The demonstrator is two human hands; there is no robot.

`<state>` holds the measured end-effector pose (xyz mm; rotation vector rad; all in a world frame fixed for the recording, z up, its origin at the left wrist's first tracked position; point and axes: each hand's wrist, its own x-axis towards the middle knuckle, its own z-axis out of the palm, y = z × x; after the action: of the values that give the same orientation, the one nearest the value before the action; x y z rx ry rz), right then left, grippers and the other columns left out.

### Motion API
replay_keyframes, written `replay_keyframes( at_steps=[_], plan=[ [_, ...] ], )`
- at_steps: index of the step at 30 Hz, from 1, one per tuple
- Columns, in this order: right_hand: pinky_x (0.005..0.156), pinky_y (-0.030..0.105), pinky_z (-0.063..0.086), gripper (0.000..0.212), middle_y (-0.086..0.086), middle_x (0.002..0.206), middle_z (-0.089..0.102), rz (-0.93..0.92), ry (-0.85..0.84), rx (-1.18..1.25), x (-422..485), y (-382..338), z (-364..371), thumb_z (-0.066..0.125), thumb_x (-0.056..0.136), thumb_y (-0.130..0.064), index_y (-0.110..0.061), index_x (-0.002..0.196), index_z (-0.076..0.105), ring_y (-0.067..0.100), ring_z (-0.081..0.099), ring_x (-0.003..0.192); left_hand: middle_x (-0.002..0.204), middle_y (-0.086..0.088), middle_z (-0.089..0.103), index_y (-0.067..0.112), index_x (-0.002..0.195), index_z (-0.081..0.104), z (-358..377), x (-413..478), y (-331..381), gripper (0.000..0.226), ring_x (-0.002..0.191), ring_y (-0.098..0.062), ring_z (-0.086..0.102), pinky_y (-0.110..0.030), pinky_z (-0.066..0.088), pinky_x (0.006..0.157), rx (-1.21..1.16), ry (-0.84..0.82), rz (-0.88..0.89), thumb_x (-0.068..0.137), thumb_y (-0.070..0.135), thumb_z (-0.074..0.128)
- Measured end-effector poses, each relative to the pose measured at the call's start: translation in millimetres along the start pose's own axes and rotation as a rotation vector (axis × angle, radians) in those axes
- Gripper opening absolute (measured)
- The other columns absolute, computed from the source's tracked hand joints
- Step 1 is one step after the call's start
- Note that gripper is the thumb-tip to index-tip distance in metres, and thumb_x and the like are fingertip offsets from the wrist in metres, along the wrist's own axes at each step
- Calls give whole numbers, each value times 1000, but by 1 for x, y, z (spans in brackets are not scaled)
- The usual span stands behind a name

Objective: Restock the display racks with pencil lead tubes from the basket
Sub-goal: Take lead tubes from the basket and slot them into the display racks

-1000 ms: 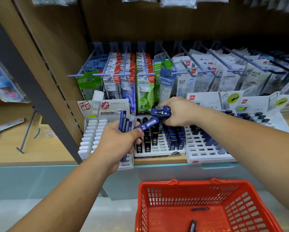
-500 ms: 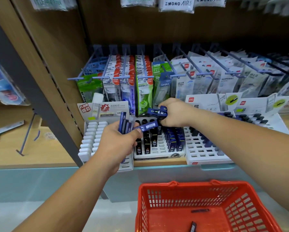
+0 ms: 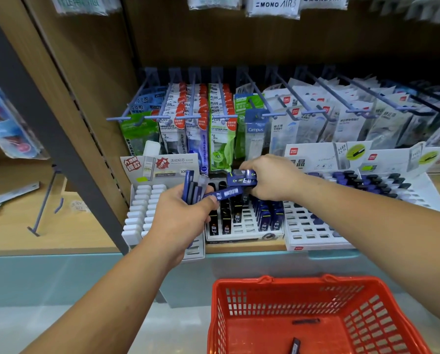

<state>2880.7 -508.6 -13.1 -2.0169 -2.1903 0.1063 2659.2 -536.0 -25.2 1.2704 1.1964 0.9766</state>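
The left hand is clenching a fanned bundle of blue lead tubes, keeping them upright and spread, probably so that single tubes can be drawn off without the rest slipping. One tube is sticking out sideways from under the thumb toward the right hand, likely offered for the next pick. The right hand is gripping another blue tube lying crosswise just above the middle rack, apparently turning it to drop end-first into a slot. That rack is sitting directly beneath and between both hands, partly filled with black and blue tubes standing in rows. Below the forearms, the red basket is waiting close by, holding two loose tubes, so stock is nearly used up.
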Motion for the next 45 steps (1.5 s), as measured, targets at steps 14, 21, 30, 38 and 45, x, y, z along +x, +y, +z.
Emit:
replay_keyframes(
  at_steps=[14,21,30,38,45],
  plan=[
    [52,34,49,19,-3,63,66,122,-67,875,-29,-19,-24,83,81,-7,-7,95,69,17,58,51,79,-7,76,17,94,75,8,6,-2,4,46,-4,52,-14,37,41,32,26,120,91,17,78],
    [51,30,46,23,7,66,66,216,-115,1148,-37,-17,-14,81,85,-5,-4,105,70,23,56,55,61,1,60,15,97,73,14,7,0,9,41,-7,43,-16,32,36,-65,107,97,93,22,77],
    [54,34,47,25,8,70,70,291,37,1337,-40,-11,-14,82,84,-7,-8,107,71,24,57,56,58,-7,57,9,94,71,42,2,-1,6,36,-11,38,-22,27,34,-59,-68,-14,93,14,75],
    [57,31,46,27,13,112,77,186,49,1567,-40,7,-26,72,91,-5,-9,117,67,20,54,59,74,-13,60,4,99,64,42,2,6,12,46,-12,39,-19,20,33,-481,-271,-262,94,0,54],
    [62,35,49,28,8,80,74,315,200,1417,-36,11,-14,85,81,-10,-12,106,73,24,59,60,67,-16,59,6,95,71,40,3,-2,19,45,-17,31,-21,20,41,-171,-176,-63,97,25,72]
  ],
)
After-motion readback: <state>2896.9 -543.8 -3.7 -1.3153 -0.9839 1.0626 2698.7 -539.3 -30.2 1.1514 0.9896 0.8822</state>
